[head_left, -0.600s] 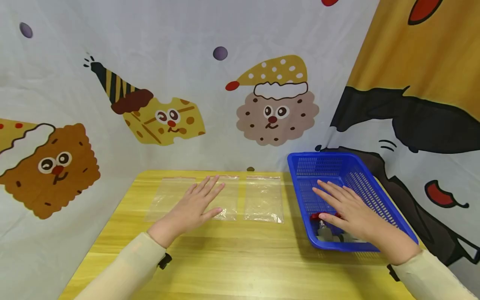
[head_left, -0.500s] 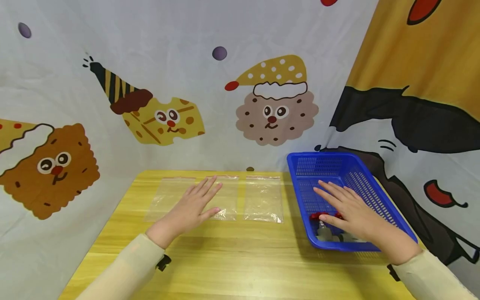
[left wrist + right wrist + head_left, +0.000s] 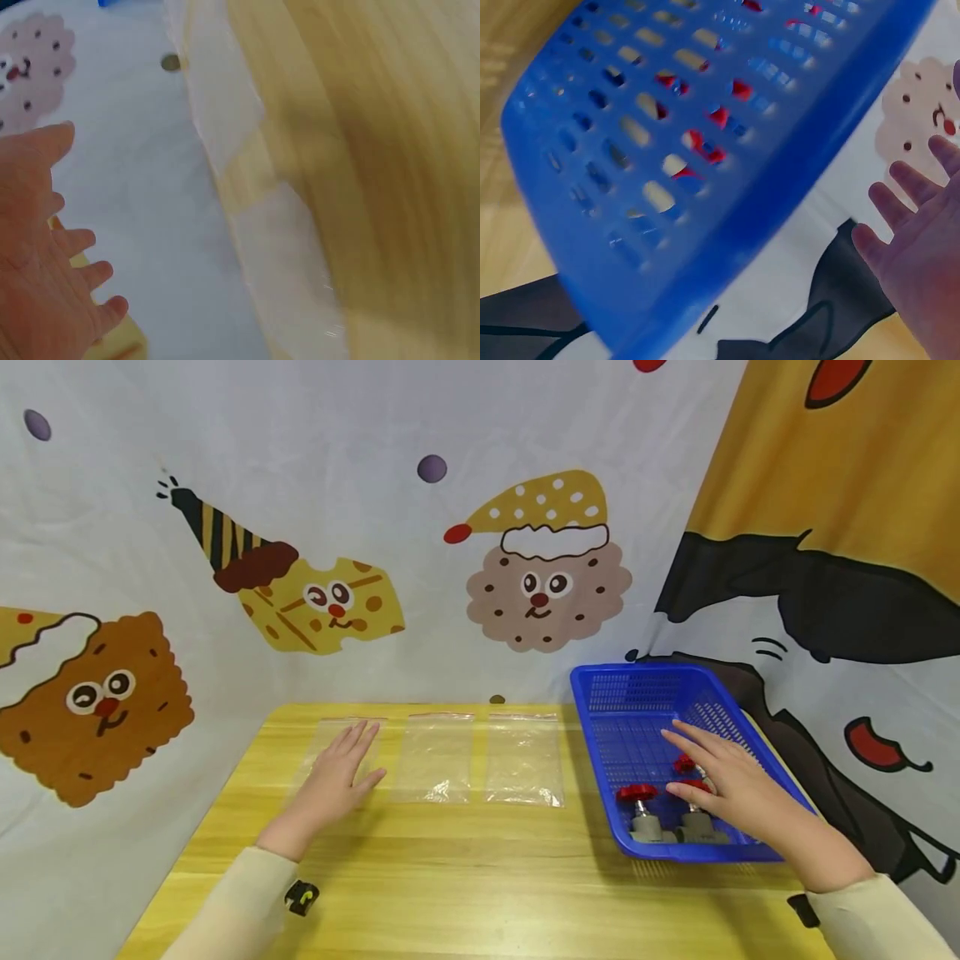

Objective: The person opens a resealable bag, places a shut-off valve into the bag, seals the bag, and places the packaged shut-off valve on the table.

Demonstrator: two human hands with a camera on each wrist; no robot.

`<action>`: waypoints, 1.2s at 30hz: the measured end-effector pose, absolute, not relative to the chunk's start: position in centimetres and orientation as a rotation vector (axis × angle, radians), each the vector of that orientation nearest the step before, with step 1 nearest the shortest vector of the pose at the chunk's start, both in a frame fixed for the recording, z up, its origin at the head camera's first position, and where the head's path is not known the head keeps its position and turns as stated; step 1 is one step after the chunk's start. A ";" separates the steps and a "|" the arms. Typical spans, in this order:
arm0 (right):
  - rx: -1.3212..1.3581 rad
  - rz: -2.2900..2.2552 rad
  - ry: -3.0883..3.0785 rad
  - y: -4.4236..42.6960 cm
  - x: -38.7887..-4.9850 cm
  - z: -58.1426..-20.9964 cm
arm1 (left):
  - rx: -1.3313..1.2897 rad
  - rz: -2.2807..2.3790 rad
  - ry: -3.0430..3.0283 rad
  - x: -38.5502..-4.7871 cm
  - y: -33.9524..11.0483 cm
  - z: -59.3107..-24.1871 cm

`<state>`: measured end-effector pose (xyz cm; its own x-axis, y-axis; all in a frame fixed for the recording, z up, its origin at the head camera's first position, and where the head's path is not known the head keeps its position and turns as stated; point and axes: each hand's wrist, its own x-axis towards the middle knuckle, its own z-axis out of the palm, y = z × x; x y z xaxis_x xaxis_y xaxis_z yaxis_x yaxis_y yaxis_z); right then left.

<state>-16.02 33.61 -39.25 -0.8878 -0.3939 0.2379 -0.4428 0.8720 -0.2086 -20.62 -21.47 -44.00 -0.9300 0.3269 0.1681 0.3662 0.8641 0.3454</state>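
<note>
My left hand (image 3: 324, 793) hovers with fingers spread over the leftmost clear zip bag (image 3: 309, 762), hiding part of it. Two more clear zip bags, a middle one (image 3: 435, 758) and a right one (image 3: 523, 760), lie flat in a row beside it. Over the blue plastic basket (image 3: 611, 777) is my right hand (image 3: 742, 789), fingers extended and holding nothing. Inside the basket sit grey valves with red handwheels: one valve (image 3: 648, 828) at the near left and another valve (image 3: 699, 827) beside it. A further red handwheel (image 3: 683, 764) shows behind, partly covered by my hand.
The yellow wood-grain table (image 3: 450, 885) carries the bags and the basket. Directly behind it hangs a printed curtain (image 3: 360, 460) with cartoon food figures. The basket's raised perforated wall (image 3: 630, 187) stands at the table's right side.
My left hand has moved left, uncovering the middle bag. My right hand has shifted right, so more of the valves and red handwheels show. The head view has turned slightly.
</note>
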 end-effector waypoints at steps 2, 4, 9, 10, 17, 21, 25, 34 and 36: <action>0.602 0.407 -2.857 34.3 -16.0 -39.3 | -0.474 -0.609 -2.951 -20.6 -22.3 -44.5; 0.555 0.415 -2.857 34.9 -15.9 -39.4 | -0.410 -0.636 -2.968 -20.6 -23.2 -45.1; 0.457 0.358 -2.822 36.7 -15.7 -40.0 | -0.288 -0.705 -2.995 -20.3 -25.2 -46.0; 0.431 0.350 -2.815 37.1 -15.6 -40.1 | -0.268 -0.727 -2.998 -20.2 -25.5 -46.1; 0.104 0.579 -2.853 39.7 -14.8 -40.4 | -0.142 -0.922 -3.011 -20.4 -27.0 -46.8; -0.124 0.641 -2.912 41.4 -14.6 -40.6 | -0.035 -1.016 -3.016 -20.4 -27.5 -47.0; -0.336 0.705 -3.023 43.2 -14.7 -41.1 | 0.065 -1.046 -3.005 -20.5 -27.7 -47.2; -0.621 1.280 -2.986 45.6 -14.5 -42.4 | 0.266 -1.093 -3.052 -21.0 -28.4 -48.2; -0.647 1.347 -2.967 45.8 -14.5 -42.5 | 0.288 -1.084 -3.061 -21.1 -28.4 -48.4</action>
<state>-14.52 45.80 -42.53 -0.9087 0.2724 -0.3164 0.4175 0.5986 -0.6836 -21.14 -28.44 -48.41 -0.9775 -0.1261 -0.1689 -0.2043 0.7641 0.6118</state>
